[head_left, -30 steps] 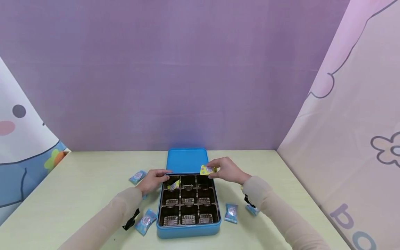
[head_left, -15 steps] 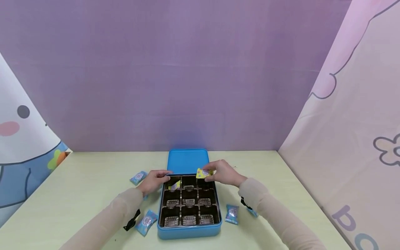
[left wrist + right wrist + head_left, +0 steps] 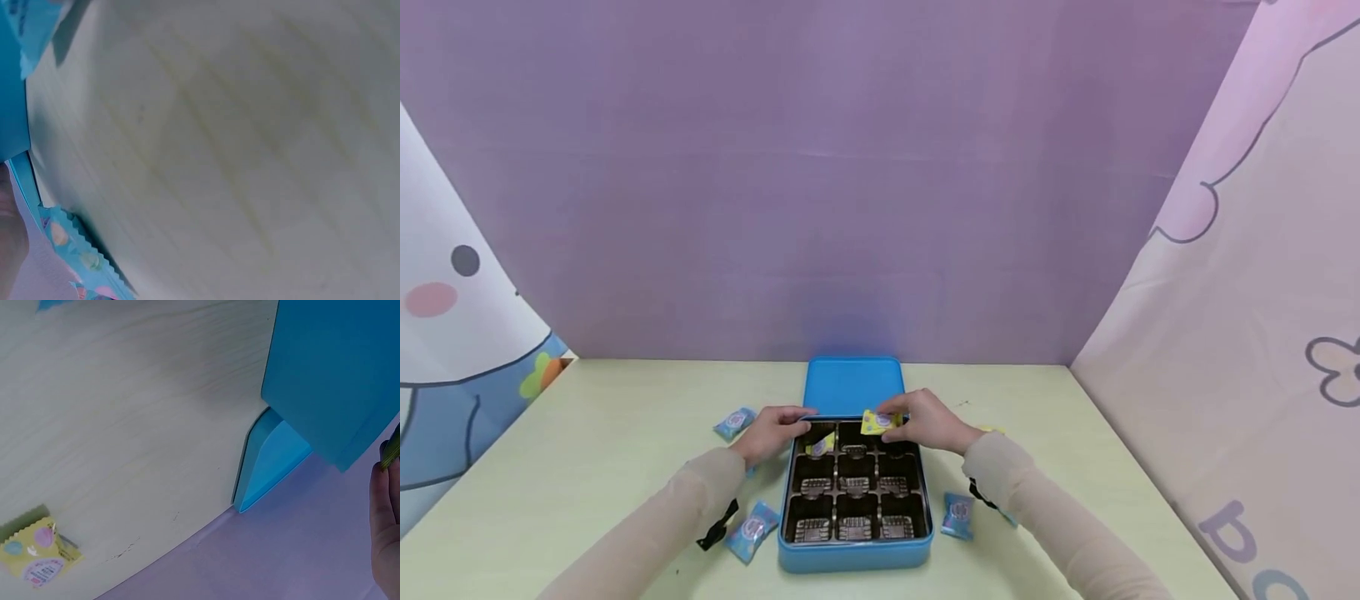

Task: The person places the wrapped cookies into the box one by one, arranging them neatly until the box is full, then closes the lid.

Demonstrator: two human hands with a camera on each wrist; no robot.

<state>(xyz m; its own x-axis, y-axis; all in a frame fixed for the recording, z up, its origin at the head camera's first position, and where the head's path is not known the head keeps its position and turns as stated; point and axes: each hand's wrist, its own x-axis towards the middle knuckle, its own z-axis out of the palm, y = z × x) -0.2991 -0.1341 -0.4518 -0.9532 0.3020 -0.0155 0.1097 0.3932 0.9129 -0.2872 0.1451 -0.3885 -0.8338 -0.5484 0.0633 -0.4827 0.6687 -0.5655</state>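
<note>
A blue tin box (image 3: 854,557) with a dark tray of several compartments stands on the table, its blue lid (image 3: 854,386) folded back behind it. At the box's back left corner, my left hand (image 3: 772,435) holds the rim between thumb and fingers. My right hand (image 3: 927,421) pinches a yellow wrapped candy (image 3: 877,422) above the back row, over the middle compartment and near the right one. Another yellow candy (image 3: 821,444) lies tilted in the back left compartment. In the right wrist view, my right hand (image 3: 387,531) shows only at the edge.
Blue wrapped candies lie left of the box, at the back (image 3: 734,423) and front (image 3: 751,532). Right of it lies one more blue candy (image 3: 957,515); another is mostly hidden by the right sleeve (image 3: 1000,467). A yellow candy (image 3: 40,553) rests on the table at right.
My right hand has moved left with the yellow candy, from above the back right compartment toward the back middle one. The left hand keeps its place at the box corner.
</note>
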